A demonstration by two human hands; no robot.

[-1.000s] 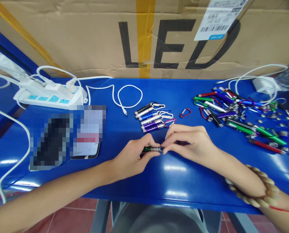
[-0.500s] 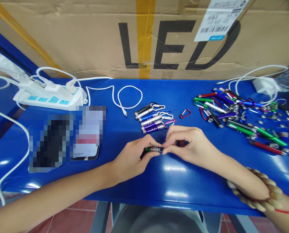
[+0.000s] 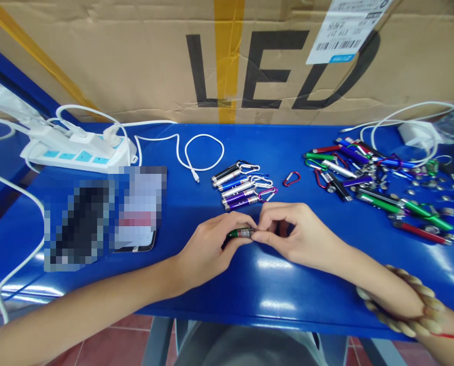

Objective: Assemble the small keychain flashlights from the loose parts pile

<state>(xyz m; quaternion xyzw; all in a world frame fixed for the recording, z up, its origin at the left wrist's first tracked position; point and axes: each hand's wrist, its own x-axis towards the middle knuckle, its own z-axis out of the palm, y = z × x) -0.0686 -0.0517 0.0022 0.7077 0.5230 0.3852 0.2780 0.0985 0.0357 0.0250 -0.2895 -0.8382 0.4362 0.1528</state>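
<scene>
Between thumb and fingers, my left hand (image 3: 207, 246) grips a small green keychain flashlight (image 3: 242, 233) with a pale label, held sideways above the blue table. The fingertips of my right hand (image 3: 297, 231) are pinched together at its right end, touching it there. Whether they also hold a small part is hidden. Just beyond both hands lies a neat row of keychain flashlights (image 3: 232, 190) in black, silver, blue and purple, with carabiner clips attached. A loose red carabiner (image 3: 291, 178) sits to the right of that row.
A heap of flashlights and tubes (image 3: 349, 157) with scattered button cells (image 3: 447, 211) covers the table's right side. At left are two blurred phones (image 3: 137, 211) and a power strip (image 3: 82, 155) with white cables. A cardboard box (image 3: 154, 61) stands along the back edge.
My right fingertips have closed in on the flashlight's right end; the small gap with a dark bit showing there is now covered. The left hand has barely moved.
</scene>
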